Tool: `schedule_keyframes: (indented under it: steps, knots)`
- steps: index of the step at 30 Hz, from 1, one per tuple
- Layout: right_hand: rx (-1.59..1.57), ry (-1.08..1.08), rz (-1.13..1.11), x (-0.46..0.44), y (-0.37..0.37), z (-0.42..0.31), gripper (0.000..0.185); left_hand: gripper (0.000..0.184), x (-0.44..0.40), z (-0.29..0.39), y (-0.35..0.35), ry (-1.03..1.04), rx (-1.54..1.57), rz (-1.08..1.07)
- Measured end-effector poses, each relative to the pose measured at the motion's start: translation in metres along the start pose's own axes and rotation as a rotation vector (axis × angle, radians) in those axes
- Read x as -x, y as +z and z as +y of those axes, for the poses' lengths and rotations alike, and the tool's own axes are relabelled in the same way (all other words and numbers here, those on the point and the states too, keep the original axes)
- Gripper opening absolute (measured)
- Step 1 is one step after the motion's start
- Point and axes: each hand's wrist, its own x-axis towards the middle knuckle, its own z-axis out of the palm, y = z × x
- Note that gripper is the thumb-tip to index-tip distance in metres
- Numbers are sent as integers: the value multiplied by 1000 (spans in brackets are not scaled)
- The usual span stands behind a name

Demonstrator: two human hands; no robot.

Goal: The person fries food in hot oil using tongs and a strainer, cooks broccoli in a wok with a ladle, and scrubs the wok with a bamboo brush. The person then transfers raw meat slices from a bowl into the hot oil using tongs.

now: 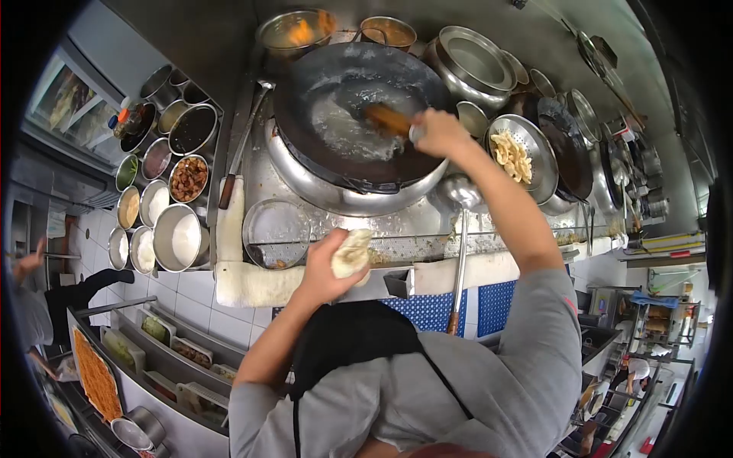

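Observation:
A large dark wok (305, 145) sits on the stove with cloudy, rippling liquid in it. My right hand (441, 134) is closed round the handle of a brown brush (388, 119), whose head is blurred over the liquid. In front of the wok, my left hand (327, 267) holds a pale folded cloth (352, 255). Beside that hand lies a round metal tray (276, 229). A long ladle (461, 229) lies to the right, and a long-handled spatula (246, 145) rests left of the wok.
Metal pots (178, 238) with ingredients stand at the left. A colander (544, 160) with pale pieces, stacked bowls (478, 59) and another wok (573, 153) are at the right. A person (34, 317) is at the far left, another (635, 372) at the far right.

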Motion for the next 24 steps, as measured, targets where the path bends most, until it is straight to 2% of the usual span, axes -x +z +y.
schedule_keyframes:
  steps: [2,5,6,8,11,14,16,17,20,22,23,24]
  knots:
    - [-238,186,-63,-38,-23,-10,41,33,13,-4,-4,-69,123,55]
    - [-486,251,-76,-62,-22,-63,38,32,20,-4,-15,-233,300,78]
    - [-299,128,-14,-68,-1,-73,36,32,25,-3,-19,-304,362,69]
    - [-201,100,39,-44,22,-92,34,35,39,-13,-28,-334,423,127]
    - [-32,-133,-68,13,11,-84,33,38,73,-27,-55,-318,376,194]
    - [-26,-23,16,-24,11,-68,32,39,91,-24,-74,-404,457,271]
    - [-206,133,75,-87,16,-67,43,46,89,-24,-78,-376,480,275]
    - [-281,190,-38,-70,-15,-96,44,50,84,-25,-78,-377,473,276]
    - [-300,162,7,-46,-5,-135,45,56,75,-30,-77,-388,473,273]
    - [-429,47,-160,-3,-5,-136,47,56,76,-39,-78,-385,466,250]
    - [-378,57,-199,34,-22,-141,49,57,81,-44,-80,-392,483,251]
    - [-253,-81,-191,49,-18,-120,49,55,88,-49,-82,-400,503,279]
